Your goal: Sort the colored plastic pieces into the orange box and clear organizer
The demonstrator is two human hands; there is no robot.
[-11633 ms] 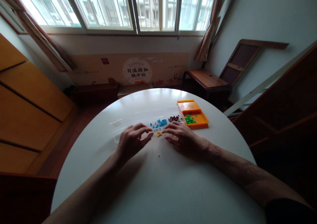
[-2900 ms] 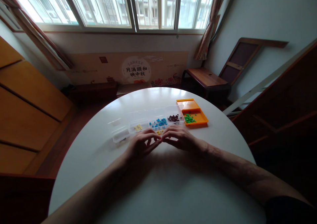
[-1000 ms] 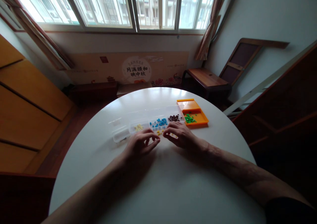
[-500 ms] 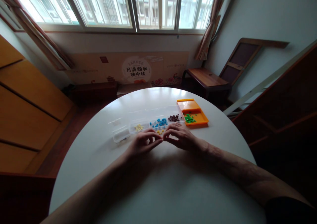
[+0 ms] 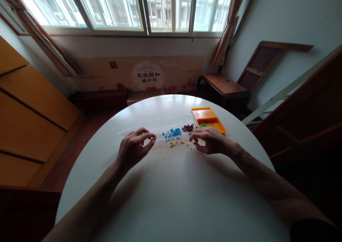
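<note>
My left hand point(image 5: 135, 144) hovers over the left part of a clear compartment box point(image 5: 158, 136), thumb and fingertips pinched together; anything between them is too small to make out. My right hand point(image 5: 212, 140) is in front of the orange tray point(image 5: 221, 127), its fingers curled and its thumb apart, with nothing visible in it. Several small yellow pieces point(image 5: 171, 144) lie loose on the table between both hands. Blue pieces point(image 5: 175, 132) and dark brown pieces point(image 5: 187, 128) fill compartments of the box. Green pieces point(image 5: 204, 125) in the tray are partly hidden by my right hand.
A round white table point(image 5: 171, 199) carries everything. The box's clear lid point(image 5: 165, 122) stretches out behind its compartments. Beyond the table are a wooden chair point(image 5: 224, 83), a printed cardboard panel point(image 5: 181, 69) and a window. An orange-brown cabinet point(image 5: 29, 110) stands at the left.
My hands were touching at the fingertips over the middle of the table. They have separated, the left moving left and the right moving right, which uncovers the loose yellow pieces.
</note>
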